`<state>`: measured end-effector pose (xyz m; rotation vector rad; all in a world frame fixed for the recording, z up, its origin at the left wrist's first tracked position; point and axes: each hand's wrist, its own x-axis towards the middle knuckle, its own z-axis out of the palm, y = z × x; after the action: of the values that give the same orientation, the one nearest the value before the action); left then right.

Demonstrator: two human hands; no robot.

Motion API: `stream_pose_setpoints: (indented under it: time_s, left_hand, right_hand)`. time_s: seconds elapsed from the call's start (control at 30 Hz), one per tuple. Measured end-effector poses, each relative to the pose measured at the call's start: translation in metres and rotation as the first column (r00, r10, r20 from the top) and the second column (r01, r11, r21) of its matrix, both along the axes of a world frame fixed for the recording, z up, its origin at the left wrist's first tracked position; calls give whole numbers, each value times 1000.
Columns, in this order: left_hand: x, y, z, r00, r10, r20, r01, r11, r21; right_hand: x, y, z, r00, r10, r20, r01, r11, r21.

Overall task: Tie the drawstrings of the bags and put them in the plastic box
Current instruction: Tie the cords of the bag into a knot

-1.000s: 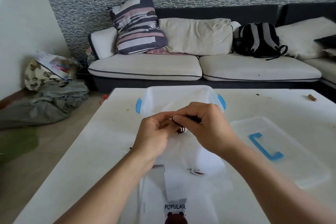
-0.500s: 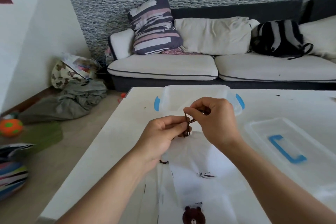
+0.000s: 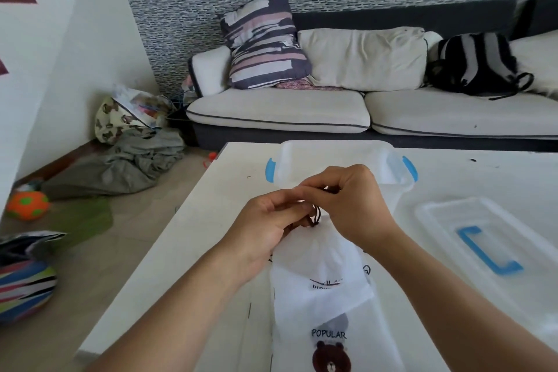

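The dark drawstring [image 3: 314, 217] is being worked at the gathered mouth of a white bag [image 3: 320, 269], which is hanging from the hands over the surface [image 3: 187, 235]; its lower part is draping onto a second bag [image 3: 332, 341] printed "POPULAR" with a bear, apparently waiting its turn. The left hand [image 3: 265, 232] is pinching the cord close to the bag's neck, seemingly steadying it; the right hand [image 3: 353, 205] is curling its grip round the other part of the cord just above, likely forming the knot, though how far the knot is along is hidden behind the fingers. Just beyond the hands, the clear plastic box [image 3: 332, 151] with blue clips is standing open, near enough for dropping the bag in; its lid [image 3: 489, 244] is lying to the right.
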<state>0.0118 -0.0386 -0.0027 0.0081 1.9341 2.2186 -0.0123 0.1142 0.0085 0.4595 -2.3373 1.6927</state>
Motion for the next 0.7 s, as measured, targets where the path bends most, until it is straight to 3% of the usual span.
stream_pose_setpoints:
  time_s: [0.23,0.4,0.7]
  left_hand:
    - [-2,0,1,998,54,34,-54,998,12]
    - [1,1,3,1000,0,-6,0,999,-50]
    - [-2,6,2,997,71,44,-72,997,26]
  right_hand:
    - [-3,10,3,998,51,47,-52,998,21]
    - [0,10,4,993,82,80,-77,995,-62]
    - [-2,8,1,990,64,129,-44,988,-150]
